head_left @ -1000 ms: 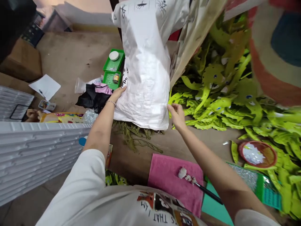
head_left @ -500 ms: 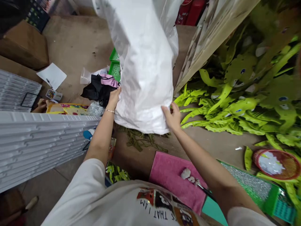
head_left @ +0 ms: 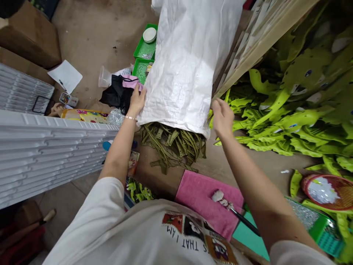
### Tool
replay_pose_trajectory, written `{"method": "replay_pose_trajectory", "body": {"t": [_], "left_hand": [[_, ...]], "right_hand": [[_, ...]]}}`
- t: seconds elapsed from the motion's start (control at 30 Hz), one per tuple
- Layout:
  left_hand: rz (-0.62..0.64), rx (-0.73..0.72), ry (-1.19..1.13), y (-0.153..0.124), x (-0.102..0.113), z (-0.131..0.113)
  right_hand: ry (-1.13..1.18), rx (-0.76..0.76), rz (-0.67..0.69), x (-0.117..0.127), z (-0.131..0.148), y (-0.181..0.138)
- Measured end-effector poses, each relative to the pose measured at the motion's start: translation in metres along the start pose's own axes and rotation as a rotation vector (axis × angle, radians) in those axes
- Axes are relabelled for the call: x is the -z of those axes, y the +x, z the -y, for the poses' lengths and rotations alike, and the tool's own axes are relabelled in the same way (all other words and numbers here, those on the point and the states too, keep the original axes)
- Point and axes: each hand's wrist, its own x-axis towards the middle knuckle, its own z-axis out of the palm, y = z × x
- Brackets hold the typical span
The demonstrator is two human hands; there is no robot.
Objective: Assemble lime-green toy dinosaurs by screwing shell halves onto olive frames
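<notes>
Fingers (head_left: 142, 95) L/R, white sack (head_left: 183, 79) btwn

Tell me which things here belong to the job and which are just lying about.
In use:
White sack, left hand at its edge
Olive-green pieces at its near end

Seemingly lying about:
Pink cloth
Black-handled tool partly on it
Red basket
Paper

White sack (head_left: 184, 73) slid toward frame top; I saw olive-green pieces (head_left: 176, 143), just a sparse fringe earlier, become a thick heap at frame center. Left hand (head_left: 137, 101) and right hand (head_left: 223, 117) shifted upward too.
</notes>
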Motion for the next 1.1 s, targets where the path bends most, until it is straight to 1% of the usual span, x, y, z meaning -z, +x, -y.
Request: {"method": "replay_pose_trajectory", "body": {"t": [0.03, 0.07, 0.1, 0.13, 0.17, 0.2, 0.23, 0.27, 0.3, 0.33, 0.37, 0.4, 0.43, 0.5, 0.57, 0.63, 0.73, 0.83, 1.0, 1.1], "left_hand": [[-0.081, -0.037, 0.008, -0.024, 0.007, -0.002], [-0.186, -0.075, 0.004, -0.054, 0.012, -0.003], [-0.272, -0.080, -0.001, -0.089, 0.017, -0.004], [-0.319, -0.054, 0.024, -0.128, 0.019, -0.003], [-0.340, -0.008, 0.075, -0.170, 0.020, -0.001], [-0.329, 0.020, 0.094, -0.214, 0.018, 0.003], [-0.306, 0.043, 0.107, -0.257, 0.014, 0.009], [-0.251, 0.075, 0.124, -0.297, 0.008, 0.017], [-0.142, 0.120, 0.156, -0.333, 0.000, 0.026], [-0.021, 0.173, 0.164, -0.363, -0.007, 0.036], [0.068, 0.228, 0.165, -0.387, -0.016, 0.046], [0.129, 0.277, 0.167, -0.405, -0.024, 0.055], [0.160, 0.307, 0.166, -0.417, -0.031, 0.063], [0.173, 0.339, 0.168, -0.426, -0.045, 0.076], [0.147, 0.342, 0.164, -0.423, -0.056, 0.084], [0.113, 0.341, 0.151, -0.416, -0.063, 0.088], [0.084, 0.338, 0.131, -0.408, -0.067, 0.095], [0.088, 0.321, 0.111, -0.406, -0.062, 0.100], [0.117, 0.264, 0.085, -0.418, -0.050, 0.102], [0.132, 0.232, 0.088, -0.427, -0.051, 0.102]], "right_hand": [[0.041, -0.011, -0.113, 0.008, -0.008, -0.023], [0.051, -0.072, -0.241, 0.014, -0.016, -0.049], [0.050, -0.162, -0.291, 0.017, -0.024, -0.077], [0.057, -0.252, -0.287, 0.017, -0.033, -0.103], [0.062, -0.294, -0.251, 0.015, -0.040, -0.127], [0.070, -0.320, -0.198, 0.010, -0.045, -0.146], [0.081, -0.332, -0.141, 0.004, -0.048, -0.161], [0.095, -0.326, -0.081, -0.005, -0.049, -0.172], [0.110, -0.312, -0.021, -0.014, -0.046, -0.179], [0.122, -0.288, 0.036, -0.023, -0.041, -0.183], [0.131, -0.256, 0.090, -0.033, -0.034, -0.186], [0.136, -0.224, 0.136, -0.041, -0.025, -0.189], [0.138, -0.199, 0.172, -0.050, -0.016, -0.191], [0.137, -0.187, 0.207, -0.064, 0.002, -0.199], [0.137, -0.201, 0.216, -0.075, 0.014, -0.210], [0.137, -0.198, 0.247, -0.081, 0.019, -0.224], [0.133, -0.189, 0.334, -0.084, 0.015, -0.248], [0.117, -0.230, 0.370, -0.085, 0.004, -0.264], [0.017, -0.246, 0.418, -0.083, -0.014, -0.263], [-0.049, -0.243, 0.433, -0.072, -0.022, -0.270]]}}
